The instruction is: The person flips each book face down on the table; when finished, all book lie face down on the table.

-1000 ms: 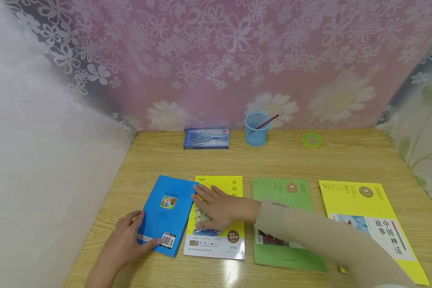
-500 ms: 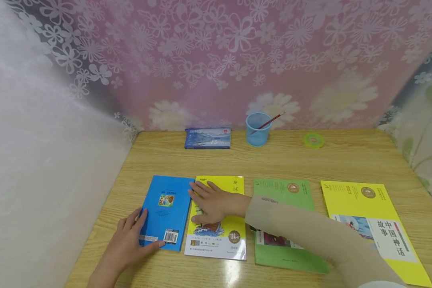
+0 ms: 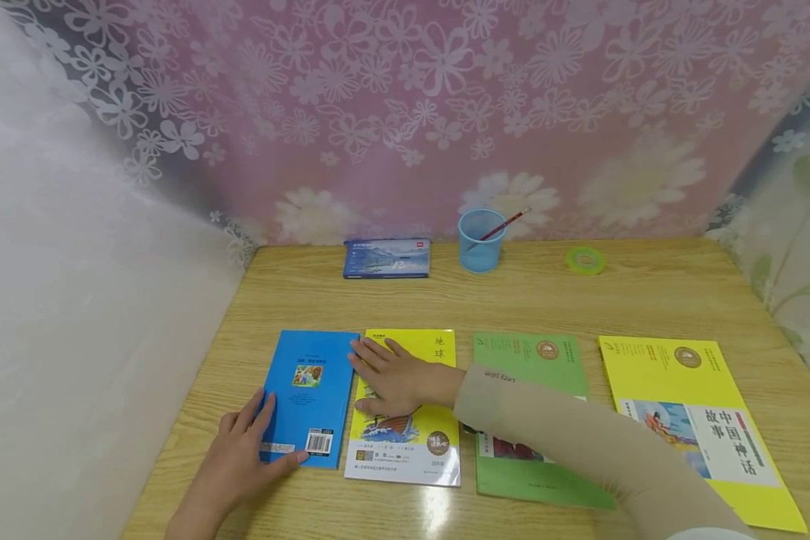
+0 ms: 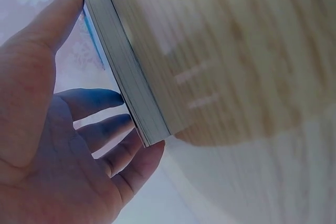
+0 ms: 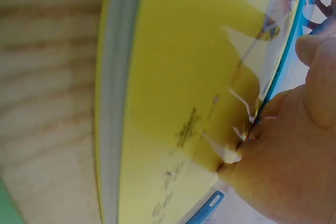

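Observation:
A blue book (image 3: 310, 375) lies back cover up at the left of a row of books on the wooden table (image 3: 547, 300). My left hand (image 3: 259, 442) rests at its lower left corner, thumb across the cover near the barcode and fingers along the left edge. In the left wrist view the fingers (image 4: 113, 100) touch the book's page edge (image 4: 123, 66). My right hand (image 3: 388, 379) lies flat on the neighbouring yellow ship book (image 3: 412, 442). Its fingertips meet the blue book's right edge (image 5: 286, 61). Neither hand lifts anything.
A green book (image 3: 529, 360) and a larger yellow book (image 3: 675, 375) lie further right. At the back stand a blue box (image 3: 387, 259), a blue cup (image 3: 479, 251) with a red pencil (image 3: 506, 223), and a green tape roll (image 3: 585, 260). Flowered curtains close three sides.
The blue book was tilted and now lies straight, parallel to the yellow ship book. Both hands shifted slightly with it; my right hand slid a little to the left.

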{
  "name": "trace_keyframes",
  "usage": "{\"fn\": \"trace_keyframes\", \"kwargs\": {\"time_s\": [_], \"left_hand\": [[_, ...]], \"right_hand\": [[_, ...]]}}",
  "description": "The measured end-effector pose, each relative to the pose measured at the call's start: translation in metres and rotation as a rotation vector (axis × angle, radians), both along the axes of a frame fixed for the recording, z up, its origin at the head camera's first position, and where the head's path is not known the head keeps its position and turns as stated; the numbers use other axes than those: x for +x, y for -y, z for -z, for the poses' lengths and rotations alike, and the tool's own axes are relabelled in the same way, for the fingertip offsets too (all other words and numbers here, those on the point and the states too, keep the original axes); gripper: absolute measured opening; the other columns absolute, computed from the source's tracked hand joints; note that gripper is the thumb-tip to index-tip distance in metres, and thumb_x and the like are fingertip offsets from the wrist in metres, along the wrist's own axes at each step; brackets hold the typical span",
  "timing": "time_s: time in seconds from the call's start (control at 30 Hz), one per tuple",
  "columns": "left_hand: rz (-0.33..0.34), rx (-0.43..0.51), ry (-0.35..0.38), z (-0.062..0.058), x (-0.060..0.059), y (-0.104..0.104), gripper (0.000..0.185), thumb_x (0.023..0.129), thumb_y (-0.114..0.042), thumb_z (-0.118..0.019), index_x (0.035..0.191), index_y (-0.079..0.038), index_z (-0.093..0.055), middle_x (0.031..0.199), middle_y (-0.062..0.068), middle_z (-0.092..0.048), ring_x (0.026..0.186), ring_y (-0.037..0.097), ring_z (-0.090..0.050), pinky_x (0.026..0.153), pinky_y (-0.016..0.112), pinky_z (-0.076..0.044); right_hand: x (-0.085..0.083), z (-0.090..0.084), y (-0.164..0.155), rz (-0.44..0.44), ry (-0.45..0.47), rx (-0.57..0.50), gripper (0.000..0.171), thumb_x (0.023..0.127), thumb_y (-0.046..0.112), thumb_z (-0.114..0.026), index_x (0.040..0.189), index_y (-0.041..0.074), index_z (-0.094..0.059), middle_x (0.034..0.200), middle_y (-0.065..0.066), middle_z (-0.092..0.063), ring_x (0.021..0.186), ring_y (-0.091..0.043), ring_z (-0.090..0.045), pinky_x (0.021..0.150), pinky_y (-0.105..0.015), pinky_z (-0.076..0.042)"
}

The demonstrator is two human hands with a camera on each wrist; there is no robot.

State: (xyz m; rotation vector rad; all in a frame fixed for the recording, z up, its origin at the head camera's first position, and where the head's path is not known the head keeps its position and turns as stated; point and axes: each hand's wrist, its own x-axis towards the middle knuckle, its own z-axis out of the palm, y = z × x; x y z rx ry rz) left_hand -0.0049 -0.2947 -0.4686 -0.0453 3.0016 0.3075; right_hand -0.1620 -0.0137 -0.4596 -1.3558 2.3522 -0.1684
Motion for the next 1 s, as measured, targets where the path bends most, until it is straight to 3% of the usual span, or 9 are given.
{"fn": "trace_keyframes", "kwargs": {"time_s": [0.23,0.6,0.8,0.9,1.0], "left_hand": [[-0.001,-0.004,-0.007,-0.001,0.001,-0.003,0.120,0.079,-0.085,-0.067,0.161,-0.002,-0.039,0.169,0.023,-0.033,0.129,0.043,-0.047,0.098,0.059,-0.053],[0.005,-0.010,-0.020,-0.002,0.002,-0.004,0.119,0.079,-0.084,-0.068,0.160,-0.001,-0.041,0.169,0.024,-0.033,0.131,0.045,-0.047,0.100,0.060,-0.052],[0.008,-0.041,-0.052,-0.001,0.000,-0.003,0.111,0.080,-0.085,-0.067,0.156,-0.006,-0.049,0.165,0.023,-0.039,0.141,0.050,-0.043,0.107,0.072,-0.042],[0.023,-0.049,-0.124,-0.002,-0.002,-0.003,0.092,0.084,-0.076,-0.072,0.146,-0.008,-0.062,0.158,0.023,-0.049,0.141,0.051,-0.047,0.107,0.074,-0.042],[0.073,-0.025,-0.282,-0.004,-0.004,-0.004,0.066,0.084,-0.057,-0.083,0.126,-0.006,-0.076,0.141,0.022,-0.064,0.129,0.047,-0.060,0.100,0.069,-0.051]], "right_hand": [[0.003,0.007,0.002,0.037,-0.013,-0.005,0.087,0.108,0.065,-0.033,0.170,0.012,-0.002,0.179,-0.007,0.008,0.167,-0.027,0.009,0.136,-0.055,-0.001],[0.003,0.011,0.001,0.025,-0.036,-0.025,0.086,0.109,0.064,-0.032,0.170,0.013,-0.001,0.179,-0.008,0.008,0.167,-0.028,0.008,0.136,-0.055,-0.002],[-0.003,0.005,-0.007,0.010,0.016,-0.065,0.078,0.110,0.057,-0.040,0.170,0.012,-0.016,0.179,-0.010,-0.002,0.167,-0.030,-0.002,0.136,-0.053,-0.010],[-0.005,-0.001,-0.014,0.031,0.026,-0.092,0.071,0.110,0.052,-0.047,0.167,0.013,-0.031,0.178,-0.012,-0.015,0.166,-0.031,-0.013,0.135,-0.049,-0.018],[-0.006,-0.006,-0.021,0.066,0.017,-0.119,0.063,0.109,0.048,-0.051,0.161,0.014,-0.045,0.174,-0.012,-0.029,0.163,-0.032,-0.025,0.133,-0.048,-0.025]]}}
